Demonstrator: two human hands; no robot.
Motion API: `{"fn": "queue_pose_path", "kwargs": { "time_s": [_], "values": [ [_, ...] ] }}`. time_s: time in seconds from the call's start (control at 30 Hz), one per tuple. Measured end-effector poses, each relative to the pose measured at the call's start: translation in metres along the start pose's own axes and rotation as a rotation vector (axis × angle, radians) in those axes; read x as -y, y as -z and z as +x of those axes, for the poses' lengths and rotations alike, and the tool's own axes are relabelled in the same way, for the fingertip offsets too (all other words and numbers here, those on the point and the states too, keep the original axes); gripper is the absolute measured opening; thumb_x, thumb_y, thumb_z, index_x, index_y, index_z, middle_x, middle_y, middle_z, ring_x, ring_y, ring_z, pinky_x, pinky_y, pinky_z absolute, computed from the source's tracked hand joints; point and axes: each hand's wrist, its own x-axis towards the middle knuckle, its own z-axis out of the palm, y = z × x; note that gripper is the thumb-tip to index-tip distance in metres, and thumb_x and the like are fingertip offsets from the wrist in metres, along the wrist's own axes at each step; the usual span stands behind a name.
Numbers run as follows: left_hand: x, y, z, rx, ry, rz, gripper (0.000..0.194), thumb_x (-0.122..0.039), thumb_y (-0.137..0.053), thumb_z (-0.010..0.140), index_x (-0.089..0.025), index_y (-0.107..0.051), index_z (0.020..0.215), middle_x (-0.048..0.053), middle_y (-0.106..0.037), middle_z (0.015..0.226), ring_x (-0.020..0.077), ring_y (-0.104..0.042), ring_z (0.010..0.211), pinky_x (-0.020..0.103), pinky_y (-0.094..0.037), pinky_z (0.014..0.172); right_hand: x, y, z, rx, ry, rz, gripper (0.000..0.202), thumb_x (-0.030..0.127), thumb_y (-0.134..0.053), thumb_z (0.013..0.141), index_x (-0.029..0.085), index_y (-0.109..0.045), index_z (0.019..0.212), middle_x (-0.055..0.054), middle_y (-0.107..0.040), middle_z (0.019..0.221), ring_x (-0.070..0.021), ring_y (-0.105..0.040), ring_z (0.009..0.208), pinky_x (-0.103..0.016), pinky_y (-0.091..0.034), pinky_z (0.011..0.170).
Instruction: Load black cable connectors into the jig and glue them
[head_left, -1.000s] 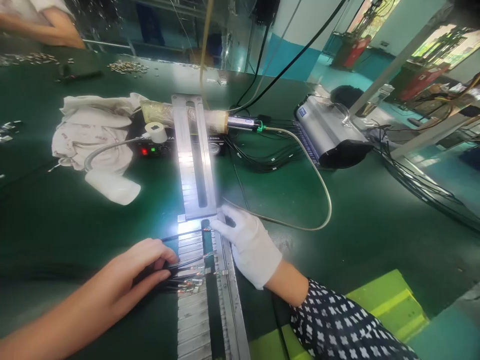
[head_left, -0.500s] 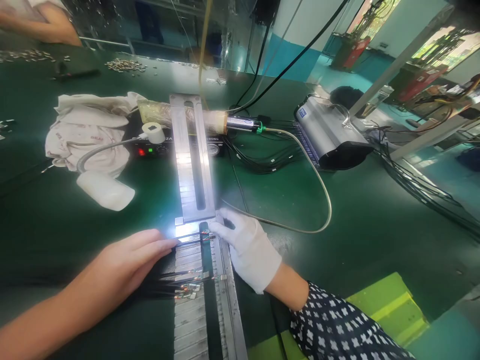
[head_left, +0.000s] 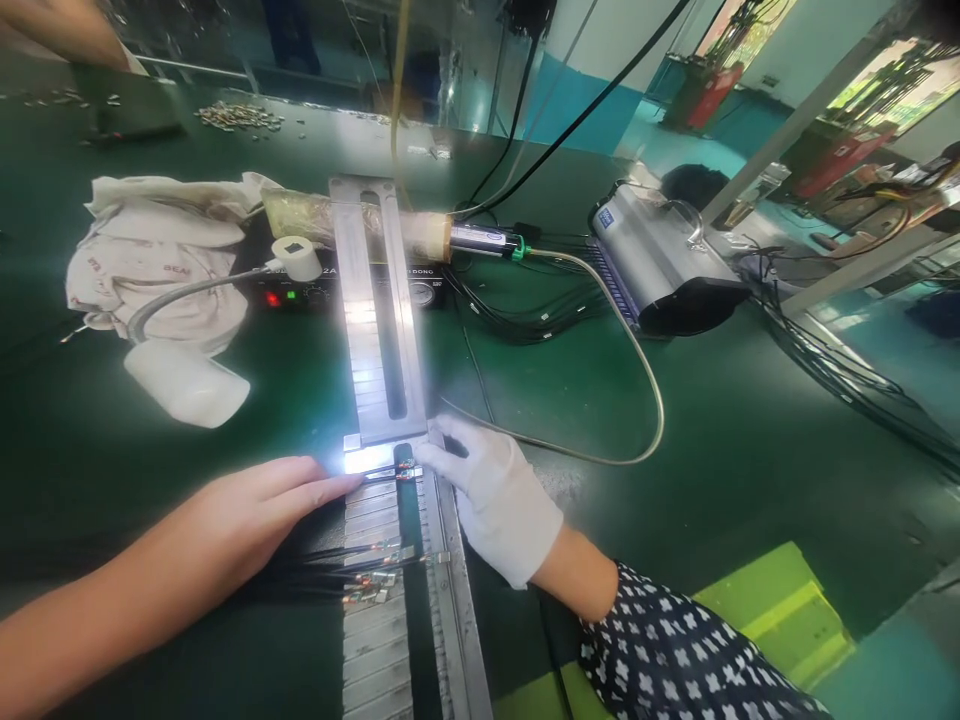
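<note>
Since a second ago my bare left hand [head_left: 247, 510] slid up, fingers flat, pressing a black wire [head_left: 386, 472] onto the slotted metal rail [head_left: 375, 330]; my gloved right hand [head_left: 499, 495] rests open beside that rail.

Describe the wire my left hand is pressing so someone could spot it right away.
Find the long metal rail running down the green table. Where its bright upper plate ends, the bare left hand pins one thin black wire across the rail, opposite the gloved right hand. It lies alone at the glare; the other wires are bunched lower down.
</note>
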Motion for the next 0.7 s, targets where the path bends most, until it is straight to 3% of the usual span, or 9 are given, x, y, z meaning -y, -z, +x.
{"fn": "queue_pose_path", "kwargs": {
  "time_s": [0.1,0.3,0.53,0.7],
  "values": [
    [0.002,-0.003,-0.004,0.024,-0.040,-0.073,0.057,-0.010,-0.046,0.108,-0.039,-0.064,0.154,0.002,-0.081,0.114,0.0130,-0.076,0.095,0.017,-0.057,0.086,0.001,0.002,0.002,0.004,0.001,0.002,0.050,0.005,-0.056,0.099,0.025,-0.077,0.140,-0.012,-0.070,0.152,-0.0268,-0.074,0.122,-0.042,-0.062,0.108],
    [-0.012,-0.010,-0.003,-0.072,0.073,-0.097,0.051,-0.012,-0.036,0.113,-0.032,-0.073,0.142,0.004,-0.078,0.111,0.0145,-0.072,0.094,0.022,-0.054,0.086,0.002,0.005,0.004,0.011,0.018,0.011,0.048,0.005,-0.055,0.099,0.022,-0.077,0.139,-0.012,-0.071,0.149,-0.0259,-0.075,0.115,-0.039,-0.063,0.102],
    [-0.001,-0.008,-0.005,-0.034,-0.084,-0.008,0.056,-0.007,-0.046,0.109,-0.034,-0.062,0.155,0.001,-0.076,0.111,0.0126,-0.073,0.092,0.017,-0.054,0.084,0.000,0.000,-0.001,-0.035,-0.012,0.020,0.050,0.007,-0.058,0.101,0.025,-0.076,0.145,-0.015,-0.065,0.160,-0.0281,-0.072,0.134,-0.044,-0.060,0.117],
    [0.000,-0.005,-0.001,-0.040,-0.131,0.052,0.056,-0.005,-0.048,0.108,-0.031,-0.059,0.156,0.001,-0.076,0.110,0.0127,-0.073,0.092,0.018,-0.055,0.085,0.000,0.002,0.000,-0.025,0.003,0.018,0.046,0.008,-0.062,0.103,0.024,-0.079,0.142,-0.017,-0.065,0.161,-0.0296,-0.074,0.132,-0.045,-0.063,0.116]
  ]
}}
